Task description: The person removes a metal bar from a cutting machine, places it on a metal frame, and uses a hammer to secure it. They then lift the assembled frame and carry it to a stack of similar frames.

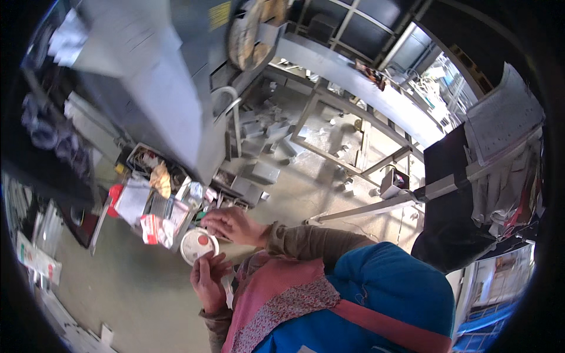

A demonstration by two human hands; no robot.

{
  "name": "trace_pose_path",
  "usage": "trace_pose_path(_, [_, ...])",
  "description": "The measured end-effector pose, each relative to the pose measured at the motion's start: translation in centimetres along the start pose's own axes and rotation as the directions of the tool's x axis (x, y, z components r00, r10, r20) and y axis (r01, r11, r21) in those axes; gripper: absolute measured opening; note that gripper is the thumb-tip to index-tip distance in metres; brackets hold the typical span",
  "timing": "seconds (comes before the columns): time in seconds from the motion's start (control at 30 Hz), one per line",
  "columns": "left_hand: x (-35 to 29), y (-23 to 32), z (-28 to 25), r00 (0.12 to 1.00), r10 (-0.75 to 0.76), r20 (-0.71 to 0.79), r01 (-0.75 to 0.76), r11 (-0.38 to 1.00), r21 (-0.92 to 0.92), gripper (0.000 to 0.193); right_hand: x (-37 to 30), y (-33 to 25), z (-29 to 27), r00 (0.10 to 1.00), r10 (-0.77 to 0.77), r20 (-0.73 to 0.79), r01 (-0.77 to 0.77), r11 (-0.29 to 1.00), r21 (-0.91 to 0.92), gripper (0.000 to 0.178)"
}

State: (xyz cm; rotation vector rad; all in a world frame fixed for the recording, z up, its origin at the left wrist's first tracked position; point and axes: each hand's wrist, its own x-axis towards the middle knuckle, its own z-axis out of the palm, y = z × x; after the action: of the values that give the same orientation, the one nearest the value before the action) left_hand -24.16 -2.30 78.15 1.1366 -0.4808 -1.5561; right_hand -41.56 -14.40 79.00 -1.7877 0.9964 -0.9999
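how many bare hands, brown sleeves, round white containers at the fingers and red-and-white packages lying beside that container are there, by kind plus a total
bare hands, left hand and right hand: 2
brown sleeves: 2
round white container: 1
red-and-white package: 1
total: 6

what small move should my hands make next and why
Probably settle the fingers of the left hand and right hand on the rim of the round white object to steady it. Both hands are at its edge with fingers loosely bent, and a firm grip on it can't be made out.
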Motion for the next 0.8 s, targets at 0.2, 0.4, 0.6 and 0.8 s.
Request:
trace_pose_path(0.2, [0.3,-3.2,0.5,0.989,0.03,-0.142,-0.012,0.991,0.13,0.029,-0.3,2.7,-12.3,0.952,0.042,-0.303,-0.053,0.998,-0.028,0.017])
trace_pose_path(0.4, [-0.4,-5.4,-0.7,0.98,0.059,-0.191,-0.037,0.992,0.118,0.024,-3.3,6.4,-18.4,0.787,0.32,-0.528,-0.269,0.947,0.175,0.037])
trace_pose_path(0.6, [0.1,-5.6,-1.0,0.993,-0.008,-0.119,0.028,0.986,0.166,0.024,-7.4,6.9,-21.7,0.565,0.422,-0.709,-0.239,0.906,0.349,0.061])
trace_pose_path(0.8, [1.5,-5.0,-2.0,0.99,-0.115,0.086,0.091,0.965,0.244,0.024,-15.1,0.7,-19.9,0.341,0.192,-0.92,-0.153,0.977,0.147,0.055])
